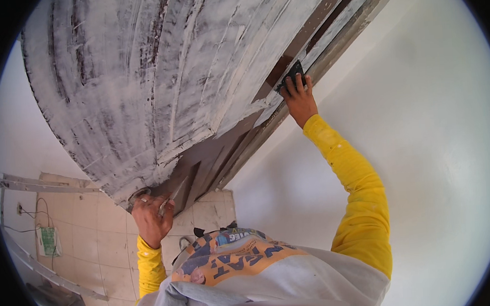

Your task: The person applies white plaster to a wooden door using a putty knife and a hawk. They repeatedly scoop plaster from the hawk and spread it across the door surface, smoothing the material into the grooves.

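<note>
A brown door (198, 182) is largely smeared with white filler (108, 71). At its lower left, my left hand (154, 216) is closed on a metal putty knife (176, 192), beside a round metal fitting (137, 194) that the fingers partly cover. Higher on the right, my right hand (300, 99) grips a black flat spreader (295, 70), pressed against the white-streaked strip along the door's edge and frame. Both forearms are in yellow sleeves.
A pale wall (422, 143) fills the right side, beside the door frame (331, 46). At lower left are a tiled floor (111, 243), cords at a wall socket (19, 209), a green-and-white packet (47, 241), metal rails (57, 276) and a dark object (56, 296).
</note>
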Demonstrator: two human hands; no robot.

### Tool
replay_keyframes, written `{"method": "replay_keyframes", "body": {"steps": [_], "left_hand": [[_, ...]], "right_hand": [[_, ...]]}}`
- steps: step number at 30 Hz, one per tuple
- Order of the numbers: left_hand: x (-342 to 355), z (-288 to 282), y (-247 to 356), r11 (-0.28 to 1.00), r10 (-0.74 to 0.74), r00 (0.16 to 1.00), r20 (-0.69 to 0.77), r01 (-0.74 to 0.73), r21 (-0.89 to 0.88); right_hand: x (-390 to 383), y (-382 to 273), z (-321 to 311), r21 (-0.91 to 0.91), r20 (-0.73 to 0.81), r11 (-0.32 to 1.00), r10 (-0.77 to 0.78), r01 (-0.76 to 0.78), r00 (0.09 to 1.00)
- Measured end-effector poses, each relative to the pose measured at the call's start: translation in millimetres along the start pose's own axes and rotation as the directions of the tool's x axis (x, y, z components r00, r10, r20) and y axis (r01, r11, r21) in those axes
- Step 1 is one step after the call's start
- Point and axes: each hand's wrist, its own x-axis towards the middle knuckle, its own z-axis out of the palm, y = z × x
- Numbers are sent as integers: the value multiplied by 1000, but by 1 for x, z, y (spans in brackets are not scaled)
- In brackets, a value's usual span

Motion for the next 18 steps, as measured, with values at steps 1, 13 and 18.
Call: {"method": "replay_keyframes", "body": {"steps": [1, 13, 18], "left_hand": [[-1, 0, -1, 1000, -21, 1000, 4, 21, 6], [7, -6, 7, 999, -38, 997, 72, 37, 6], [5, -6, 3, 1000, -22, 999, 42, 23, -14]], "right_hand": [[2, -5, -5, -19, 19, 1000, 13, -12, 1000], [-11, 94, -32, 56, -94, 998, 35, -29, 995], [20, 128, -45, -66, -51, 998, -12, 8, 999]]}}
